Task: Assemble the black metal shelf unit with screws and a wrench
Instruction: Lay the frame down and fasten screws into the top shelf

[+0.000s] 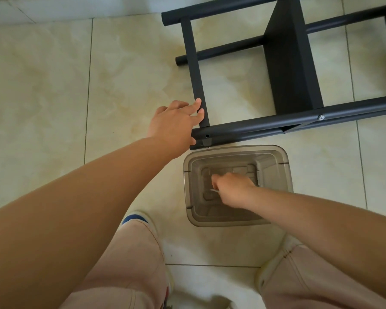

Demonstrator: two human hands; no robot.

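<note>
Steadying the shelf [288, 63], the left hand [174, 123] rests loose-fingered on its crossbar [195, 74]; just below the shelf, the right hand [234, 190] reaches into the bin [274, 152]. It pinches something small and pale, probably a screw.

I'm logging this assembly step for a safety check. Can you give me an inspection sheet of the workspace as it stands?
Surface: beige tiled floor.
Job's things: black shelf frame lying on its side; one screw fitted in the near tube; an unfilled hole near the tube's end.
Clutter: clear plastic bin beside the frame.
Hands: left hand fingers on the frame's crossbar; right hand in the bin, pinching a small silvery piece.
Cables: nothing seen.
Surroundings: person's legs, one shoe.
</note>
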